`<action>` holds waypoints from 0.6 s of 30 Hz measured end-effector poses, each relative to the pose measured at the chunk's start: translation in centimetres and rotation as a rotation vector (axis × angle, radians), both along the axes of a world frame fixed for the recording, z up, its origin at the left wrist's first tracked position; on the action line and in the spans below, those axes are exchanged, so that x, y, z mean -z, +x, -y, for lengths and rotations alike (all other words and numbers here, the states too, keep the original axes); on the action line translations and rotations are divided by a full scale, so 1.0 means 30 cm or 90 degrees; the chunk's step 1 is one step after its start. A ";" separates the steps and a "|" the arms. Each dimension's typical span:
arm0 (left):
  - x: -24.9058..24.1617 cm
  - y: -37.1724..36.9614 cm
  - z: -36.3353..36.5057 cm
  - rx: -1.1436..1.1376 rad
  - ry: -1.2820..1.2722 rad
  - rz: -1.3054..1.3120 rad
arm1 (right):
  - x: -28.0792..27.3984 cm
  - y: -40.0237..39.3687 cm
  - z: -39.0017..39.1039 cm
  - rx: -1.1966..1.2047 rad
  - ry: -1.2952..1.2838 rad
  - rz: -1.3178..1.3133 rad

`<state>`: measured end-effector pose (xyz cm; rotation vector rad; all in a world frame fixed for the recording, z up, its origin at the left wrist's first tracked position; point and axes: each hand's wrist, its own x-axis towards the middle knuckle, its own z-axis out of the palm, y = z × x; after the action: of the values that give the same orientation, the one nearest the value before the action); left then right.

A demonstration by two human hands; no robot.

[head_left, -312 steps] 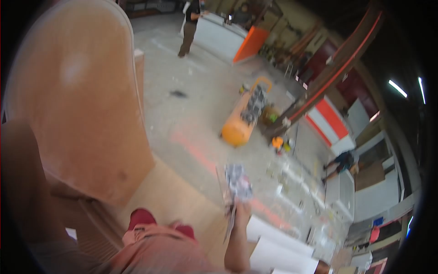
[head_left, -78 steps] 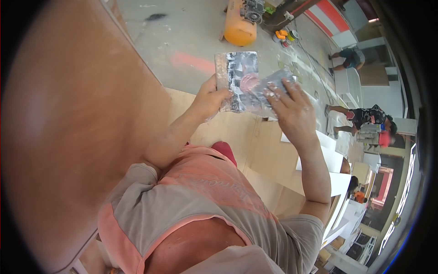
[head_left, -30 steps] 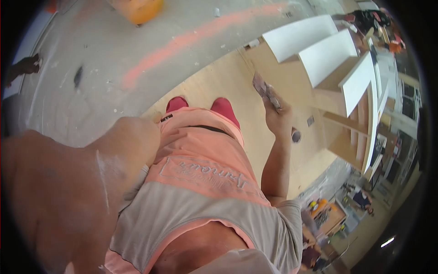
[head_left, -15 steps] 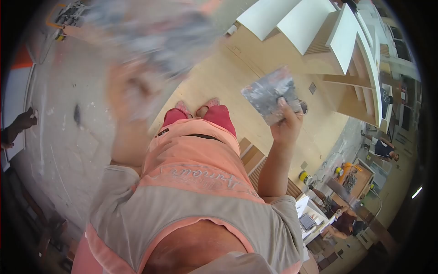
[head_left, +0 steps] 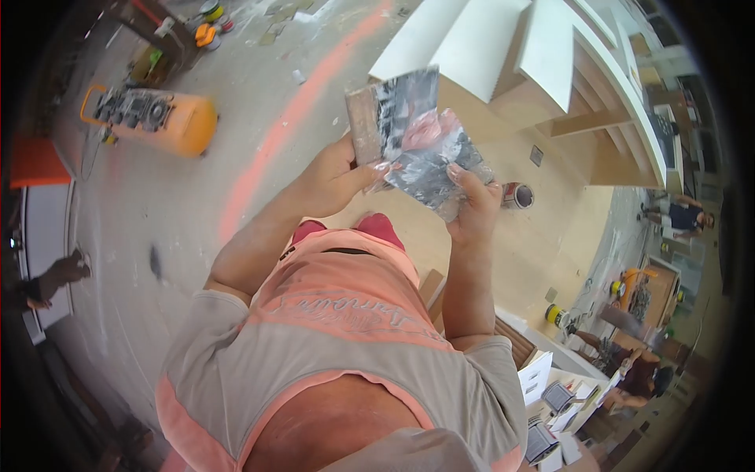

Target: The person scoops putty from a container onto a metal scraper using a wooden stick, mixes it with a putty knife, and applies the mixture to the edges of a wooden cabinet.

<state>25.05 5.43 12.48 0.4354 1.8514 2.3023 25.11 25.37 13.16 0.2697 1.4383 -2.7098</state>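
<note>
My left hand [head_left: 346,169] is closed on a flat, putty-smeared board [head_left: 406,98] with a brown wood-like strip along its left edge. In my right hand [head_left: 474,206] is a thin, squarish putty spreader [head_left: 432,175], covered in grey, white and black smears, with the thumb pressed on its face. A lump of pink putty [head_left: 423,130] lies where the two flat pieces meet. The spreader overlaps the lower part of the board, and both are held up in front of my body. The fingers behind the pieces are mostly hidden.
White-topped wooden panels [head_left: 503,59] stand at upper right. An open can [head_left: 517,196] sits on the wood-coloured surface near my right hand. An orange air compressor [head_left: 185,124] is on the floor at left. Other people [head_left: 684,219] are at right, with a cluttered table [head_left: 562,401] below.
My left hand and its board came down and right from the upper left, meeting the spreader. My right hand moved slightly left and down. The pink putty now shows clearly. The view shifted.
</note>
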 end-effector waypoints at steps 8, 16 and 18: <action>0.033 -0.078 0.140 0.395 -0.246 0.029 | 0.105 0.014 0.045 -0.008 -0.087 -0.011; 0.188 -0.203 -0.033 0.266 0.340 0.384 | -0.008 0.092 -0.092 0.240 0.141 -0.253; 0.155 -0.205 -0.085 0.310 0.443 0.393 | 0.002 0.103 -0.076 0.302 0.372 -0.298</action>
<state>18.90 7.99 7.82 0.1757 0.5695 2.2862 28.20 27.63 13.11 -0.0172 2.5945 -2.7228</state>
